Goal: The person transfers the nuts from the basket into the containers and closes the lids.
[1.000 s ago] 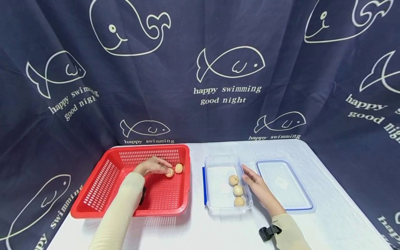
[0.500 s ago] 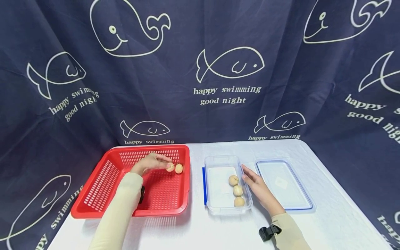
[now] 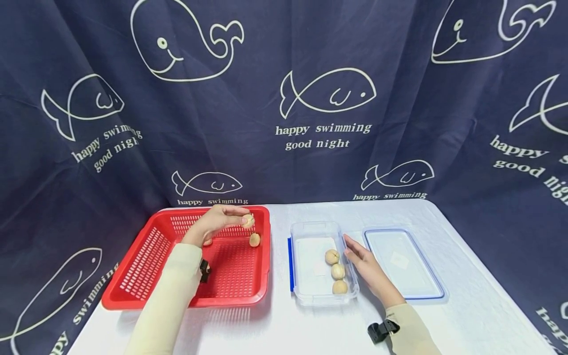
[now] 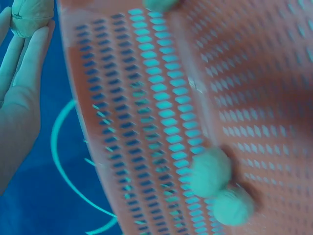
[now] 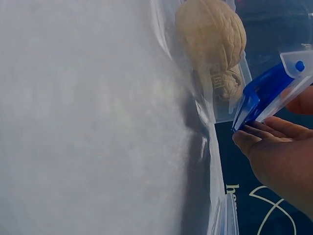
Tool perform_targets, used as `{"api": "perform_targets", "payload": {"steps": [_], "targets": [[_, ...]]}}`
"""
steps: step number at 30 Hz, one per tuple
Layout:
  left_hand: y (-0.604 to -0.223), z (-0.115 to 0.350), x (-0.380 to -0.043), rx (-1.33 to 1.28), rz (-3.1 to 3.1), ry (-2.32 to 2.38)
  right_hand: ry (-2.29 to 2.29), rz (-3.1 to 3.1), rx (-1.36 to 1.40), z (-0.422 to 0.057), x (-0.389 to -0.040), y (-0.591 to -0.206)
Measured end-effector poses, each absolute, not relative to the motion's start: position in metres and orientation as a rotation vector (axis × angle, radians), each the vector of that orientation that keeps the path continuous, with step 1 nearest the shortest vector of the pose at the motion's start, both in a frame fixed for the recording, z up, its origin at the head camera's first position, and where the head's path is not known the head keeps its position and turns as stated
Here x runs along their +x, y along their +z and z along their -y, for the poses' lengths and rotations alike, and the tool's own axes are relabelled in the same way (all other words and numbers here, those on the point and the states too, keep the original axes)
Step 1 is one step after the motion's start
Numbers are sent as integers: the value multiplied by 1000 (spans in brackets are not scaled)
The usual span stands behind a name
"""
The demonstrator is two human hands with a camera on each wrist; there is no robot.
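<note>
My left hand (image 3: pixel 213 222) pinches a walnut (image 3: pixel 248 221) between thumb and fingertips, above the far right part of a red plastic basket (image 3: pixel 265 266). The held walnut (image 4: pixel 32 17) shows at the top left of the left wrist view. Another walnut (image 3: pixel 254 240) lies below it in the basket. Two more, a larger-looking walnut (image 4: pixel 210 171) and its neighbour (image 4: pixel 234 206), lie side by side by the basket wall; my hand mostly hides them in the head view. My right hand (image 3: pixel 368 264) touches the right side of a clear plastic box (image 3: pixel 306 296), its fingers at the blue clasp (image 5: pixel 266 93).
Three walnuts (image 3: pixel 338 271) sit in a row along the box's right side. A clear lid with a blue seal (image 3: pixel 404 266) lies flat right of the box. White cloth (image 3: pixel 279 325) covers the table, and a dark blue curtain (image 3: pixel 262 167) hangs behind.
My left hand has lifted the walnut from the basket floor, moving it up and slightly right. A walnut behind that hand now peeks out. My right hand stays at the box.
</note>
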State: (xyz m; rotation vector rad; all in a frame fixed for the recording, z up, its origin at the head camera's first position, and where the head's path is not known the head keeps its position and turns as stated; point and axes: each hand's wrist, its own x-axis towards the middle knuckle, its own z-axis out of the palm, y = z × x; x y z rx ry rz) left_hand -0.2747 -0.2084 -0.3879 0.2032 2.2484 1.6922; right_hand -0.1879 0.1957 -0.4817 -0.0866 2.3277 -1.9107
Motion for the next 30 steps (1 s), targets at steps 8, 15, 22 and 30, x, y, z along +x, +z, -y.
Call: {"api": "perform_targets", "payload": {"steps": [8, 15, 22, 30], "targets": [[-369, 184, -266, 230, -2242, 1829, -1904, -2335, -83, -197, -188, -482], [-357, 157, -258, 156, -2144, 2042, -1908, -2338, -86, -196, -189, -484], [-346, 134, -245, 92, -2144, 2070, -1913, -2328, -82, -197, -189, -484], [-338, 108, -230, 108, -2106, 2122, -1916, -2332, -86, -197, -189, -483]]}}
